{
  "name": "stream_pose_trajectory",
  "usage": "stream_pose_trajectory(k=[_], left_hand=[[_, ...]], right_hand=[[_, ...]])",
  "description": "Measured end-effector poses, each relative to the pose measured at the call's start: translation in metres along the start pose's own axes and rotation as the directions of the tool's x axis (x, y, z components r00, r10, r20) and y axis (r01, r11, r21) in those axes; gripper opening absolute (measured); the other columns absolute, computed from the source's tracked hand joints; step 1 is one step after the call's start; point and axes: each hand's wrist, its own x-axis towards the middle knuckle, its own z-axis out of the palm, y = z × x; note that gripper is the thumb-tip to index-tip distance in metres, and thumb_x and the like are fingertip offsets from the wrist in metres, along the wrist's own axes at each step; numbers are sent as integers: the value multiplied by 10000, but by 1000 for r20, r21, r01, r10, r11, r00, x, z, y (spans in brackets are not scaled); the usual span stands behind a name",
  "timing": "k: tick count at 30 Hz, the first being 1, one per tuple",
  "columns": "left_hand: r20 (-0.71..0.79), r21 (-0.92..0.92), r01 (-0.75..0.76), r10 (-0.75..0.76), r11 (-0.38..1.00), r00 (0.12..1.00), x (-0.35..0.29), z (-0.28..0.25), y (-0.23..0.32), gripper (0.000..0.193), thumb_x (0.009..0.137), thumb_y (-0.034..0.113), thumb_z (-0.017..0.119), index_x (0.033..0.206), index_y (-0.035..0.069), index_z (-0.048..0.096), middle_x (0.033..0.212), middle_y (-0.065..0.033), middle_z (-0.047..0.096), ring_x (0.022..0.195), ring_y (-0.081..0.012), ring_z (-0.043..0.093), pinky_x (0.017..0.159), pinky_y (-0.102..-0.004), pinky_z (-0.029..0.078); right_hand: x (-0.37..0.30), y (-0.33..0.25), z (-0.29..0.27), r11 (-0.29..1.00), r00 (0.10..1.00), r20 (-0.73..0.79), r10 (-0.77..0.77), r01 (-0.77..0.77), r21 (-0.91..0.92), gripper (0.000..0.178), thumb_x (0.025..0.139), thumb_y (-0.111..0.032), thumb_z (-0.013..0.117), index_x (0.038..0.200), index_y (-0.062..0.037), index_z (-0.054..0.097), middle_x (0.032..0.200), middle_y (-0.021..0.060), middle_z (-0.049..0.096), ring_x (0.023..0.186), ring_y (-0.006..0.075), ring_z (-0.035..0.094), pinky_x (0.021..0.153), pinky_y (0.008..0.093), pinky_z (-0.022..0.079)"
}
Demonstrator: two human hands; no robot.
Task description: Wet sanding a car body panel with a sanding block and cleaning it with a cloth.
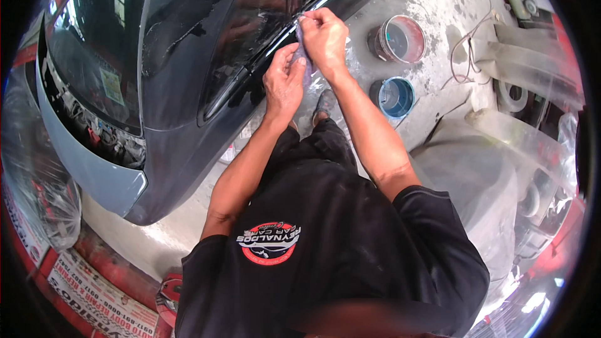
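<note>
At the side of a dark grey car point(181, 44), both my hands are raised next to the black window trim point(275, 39). A small crumpled purple-grey cloth point(307, 66) hangs between them. My right hand point(323, 40) is closed on its upper end, with thumb and forefinger pinched by the trim. Lower down, my left hand point(285, 84) has its fingers bent and its thumb against the cloth's edge. Part of the cloth is hidden behind the fingers.
Two buckets stand on the wet floor to the right, a reddish one point(421, 39) and a blue one point(410, 98), with liquid in them. A thin cable point(462, 56) lies beyond. Plastic-covered items point(469, 156) are at the right. The car's hood edge point(81, 163) is at the left.
</note>
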Motion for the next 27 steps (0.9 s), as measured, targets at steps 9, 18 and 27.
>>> stream_pose_trajectory(k=[9,18,27], left_hand=[[-82,37,-45,48,998,995,3,4,-5,319,959,22,637,1274,-32,627,1121,-132,703,1008,-167,661,899,-312,530],[-14,-247,30,-34,969,999,-9,0,-13,335,982,-14,602,1311,-57,558,1160,-90,650,1045,-125,605,918,-266,492],[-43,-315,-27,15,949,999,-6,1,-24,307,952,65,663,1244,-23,623,1025,-126,708,881,-155,655,788,-307,542]], right_hand=[[10,0,8,978,978,-56,199,-195,68,182,797,-157,743,823,20,710,795,189,734,753,293,732,763,383,579],[19,9,7,807,831,244,500,-549,215,158,740,-115,808,736,-2,698,691,94,708,614,166,643,611,341,536],[28,14,7,682,745,281,605,-667,299,107,795,-65,763,799,23,702,691,124,699,643,222,665,615,367,537]])
